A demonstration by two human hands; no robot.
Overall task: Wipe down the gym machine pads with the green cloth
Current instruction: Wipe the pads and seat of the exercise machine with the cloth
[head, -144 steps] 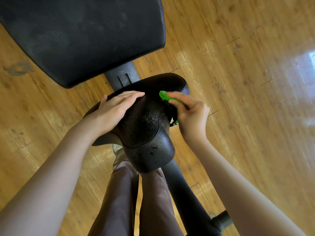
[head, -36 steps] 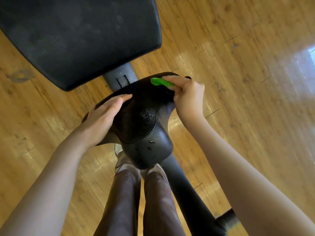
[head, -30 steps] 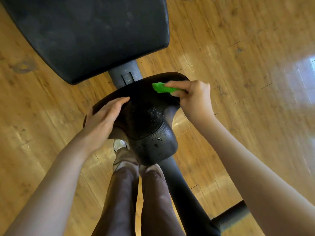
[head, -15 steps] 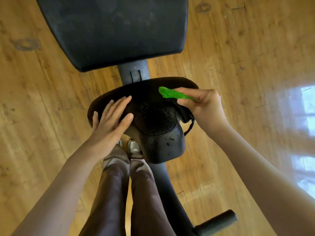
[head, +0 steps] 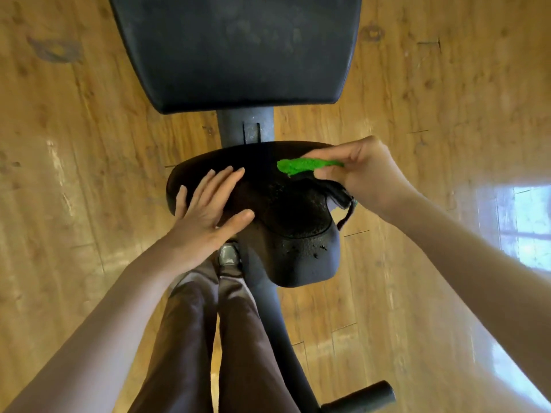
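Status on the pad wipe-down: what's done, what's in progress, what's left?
Done: nothing clearly; the saddle-shaped seat pad shows specks toward its nose.
In hand: right hand pinches the green cloth against the seat's rear edge; left hand rests flat on the seat.
Left: the large back pad looks smudged and is untouched now.

Gym, padded exercise machine point(head: 238, 49), wood floor point(head: 417, 84)

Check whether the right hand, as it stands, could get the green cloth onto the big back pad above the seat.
Probably yes. The right hand pinches the green cloth at the seat pad's far edge, and the back pad lies just beyond with only the bare post between. Nothing blocks that path.
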